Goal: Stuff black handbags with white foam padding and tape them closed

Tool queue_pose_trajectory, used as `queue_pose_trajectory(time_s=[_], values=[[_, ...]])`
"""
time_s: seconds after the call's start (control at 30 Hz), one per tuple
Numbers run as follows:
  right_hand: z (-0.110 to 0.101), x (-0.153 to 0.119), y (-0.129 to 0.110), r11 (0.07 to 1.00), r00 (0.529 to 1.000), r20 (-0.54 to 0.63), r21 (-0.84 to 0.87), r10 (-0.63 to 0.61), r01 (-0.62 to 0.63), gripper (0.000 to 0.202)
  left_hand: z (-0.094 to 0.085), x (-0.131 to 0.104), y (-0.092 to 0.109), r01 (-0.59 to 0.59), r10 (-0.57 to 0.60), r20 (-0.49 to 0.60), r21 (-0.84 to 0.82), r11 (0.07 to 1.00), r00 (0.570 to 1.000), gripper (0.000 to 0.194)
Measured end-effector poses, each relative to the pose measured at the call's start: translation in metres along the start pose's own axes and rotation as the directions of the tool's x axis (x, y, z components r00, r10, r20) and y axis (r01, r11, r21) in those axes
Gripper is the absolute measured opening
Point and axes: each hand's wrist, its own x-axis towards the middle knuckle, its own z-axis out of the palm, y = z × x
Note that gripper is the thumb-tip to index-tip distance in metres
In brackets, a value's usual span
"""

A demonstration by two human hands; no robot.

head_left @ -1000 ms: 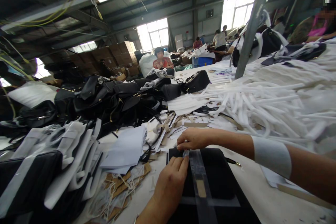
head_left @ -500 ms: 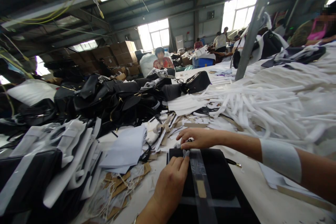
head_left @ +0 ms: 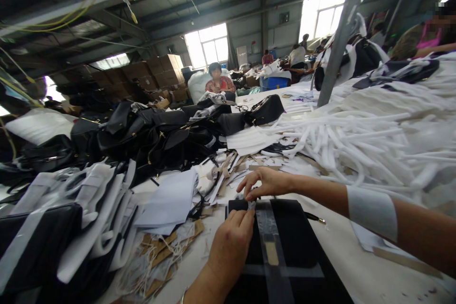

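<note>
A black bag [head_left: 285,232] lies flat in front of me, with a strip of clear film [head_left: 268,228] down its middle and a small tan patch [head_left: 272,252] under the film. At its far left edge, my left hand [head_left: 231,237] pinches a crumpled bit of clear plastic [head_left: 251,204]. Just beyond, my right hand [head_left: 267,183] is bent over the same spot, thumb and fingers curled together at the plastic. What lies between its fingertips is mostly hidden. A black strap end with gold-coloured metal [head_left: 320,220] sticks out from the bag's right side.
Black bags [head_left: 171,128] are heaped at the back left. White foam strips [head_left: 356,137] pile up on the right. White sheets [head_left: 167,202], card scraps [head_left: 160,256] and a wrapped black bag [head_left: 39,242] lie left. A metal post [head_left: 335,52] rises behind; a person [head_left: 221,84] sits across.
Both hands stay at the bag's far left edge. The right hand's fingers have lifted and curled a little more; the whole view has shifted slightly.
</note>
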Motion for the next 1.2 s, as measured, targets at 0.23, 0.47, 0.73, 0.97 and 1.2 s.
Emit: queue_pose_trajectory(time_s=[0.23, 0.47, 0.73, 0.97, 1.2], values=[[0.008, -0.023, -0.023, 0.988, 0.989, -0.111, -0.13, -0.097, 0.082, 0.019, -0.006, 0.001, -0.003, 0.411, -0.426, 0.061, -0.416, 0.811, 0.902, 0.023], [0.028, -0.048, -0.007, 0.819, 0.913, -0.121, -0.499, -0.391, 0.284, 0.016, -0.016, 0.01, -0.008, 0.598, -0.507, 0.475, -0.795, 0.104, 0.719, 0.053], [0.038, -0.069, -0.013, 0.694, 0.932, -0.071, -0.687, -0.356, 0.213, 0.018, -0.017, 0.013, -0.008, 0.582, -0.533, 0.563, -0.799, -0.155, 0.631, 0.058], [0.034, -0.06, -0.016, 0.789, 0.896, -0.29, -0.607, -0.335, 0.098, 0.022, -0.02, 0.016, -0.005, 0.55, -0.535, 0.575, -0.804, -0.227, 0.619, 0.05], [0.036, -0.034, -0.011, 0.564, 0.942, -0.09, -0.818, -0.323, 0.115, 0.027, -0.019, 0.018, -0.003, 0.527, -0.51, 0.588, -0.803, -0.278, 0.628, 0.041]])
